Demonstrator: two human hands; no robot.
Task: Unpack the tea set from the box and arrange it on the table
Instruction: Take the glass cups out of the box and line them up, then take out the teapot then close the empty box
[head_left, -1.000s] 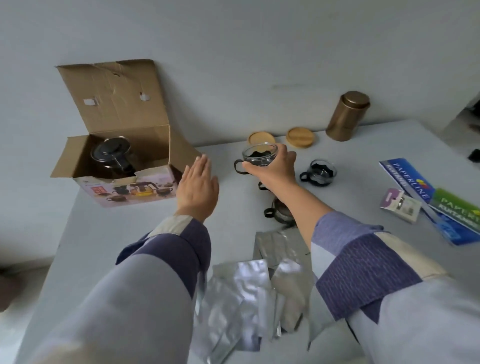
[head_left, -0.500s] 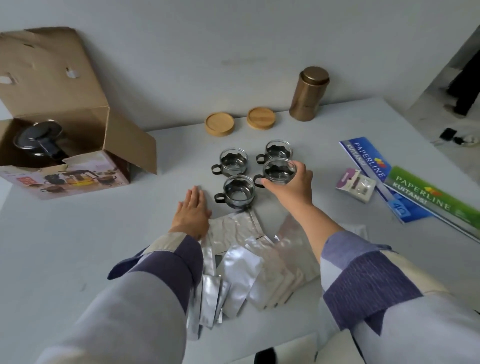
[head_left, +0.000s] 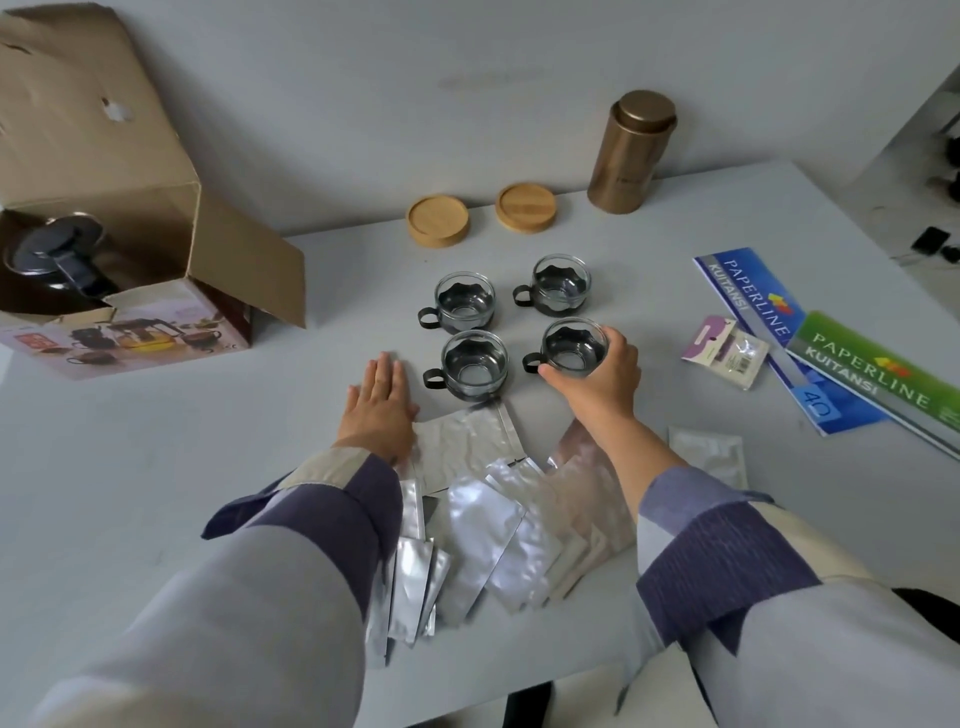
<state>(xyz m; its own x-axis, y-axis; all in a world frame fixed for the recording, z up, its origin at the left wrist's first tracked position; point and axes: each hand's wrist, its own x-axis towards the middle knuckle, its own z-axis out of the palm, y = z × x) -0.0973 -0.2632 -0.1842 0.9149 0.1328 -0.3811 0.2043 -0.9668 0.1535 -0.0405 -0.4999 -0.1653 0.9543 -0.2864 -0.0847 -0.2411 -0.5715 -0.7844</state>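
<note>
Box: the cardboard box (head_left: 156, 218) sits at the far left of the tabletop (head_left: 156, 467), with its flaps open.
Teapot: a dark teapot (head_left: 52, 260) is inside the box. It is not out yet, so this part is left to do.
Left hand: the left hand (head_left: 382, 405) lies flat on the tabletop, fingers straight. Its grip is wide and holds nothing. It touches the edge of a silver pouch.
Silver pouches: a pile of silver pouches (head_left: 493, 519) lies near the person, between the two arms.
Cups: three glass cups (head_left: 472, 358) with dark handles stand in a neat square shape, apart from each other.
Fourth cup: the last cup (head_left: 571, 349) fills the near right corner of the square.
Right hand: the right hand (head_left: 605, 382) has its grip closed around the fourth cup from the near side. I cannot tell if the cup is down on the tabletop or just above it.
How far: the cups look nearly done. The teapot seems to be the main thing left.
</note>
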